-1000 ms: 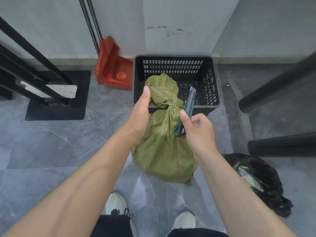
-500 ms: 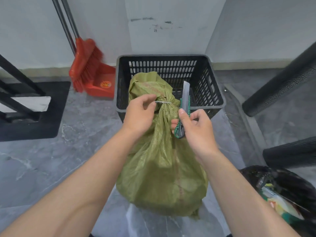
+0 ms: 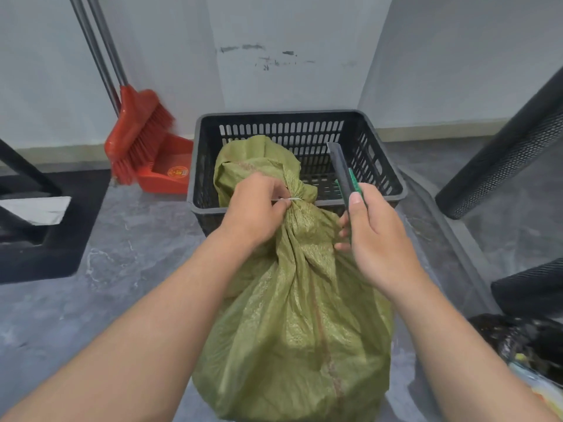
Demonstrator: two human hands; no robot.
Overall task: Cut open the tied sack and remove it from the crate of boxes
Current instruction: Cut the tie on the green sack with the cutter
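A green woven sack (image 3: 300,315) stands on the floor in front of a black slatted crate (image 3: 380,181), its bunched top leaning over the crate's near rim. A thin white tie (image 3: 293,199) cinches the sack's neck. My left hand (image 3: 254,208) pinches the tie at the neck. My right hand (image 3: 376,236) grips a green and grey utility knife (image 3: 344,175), held upright just right of the neck and apart from the tie. The crate's inside is mostly hidden by the sack.
A red broom (image 3: 138,132) and red dustpan (image 3: 167,172) lean on the wall left of the crate. A black mat and frame (image 3: 39,226) lie at the left. Black mesh tubes (image 3: 505,159) and a black rubbish bag (image 3: 518,339) crowd the right.
The view has drawn closer to the sack. My left hand shifted from the sack's top to pinching the tie. The knife moved slightly right and more upright.
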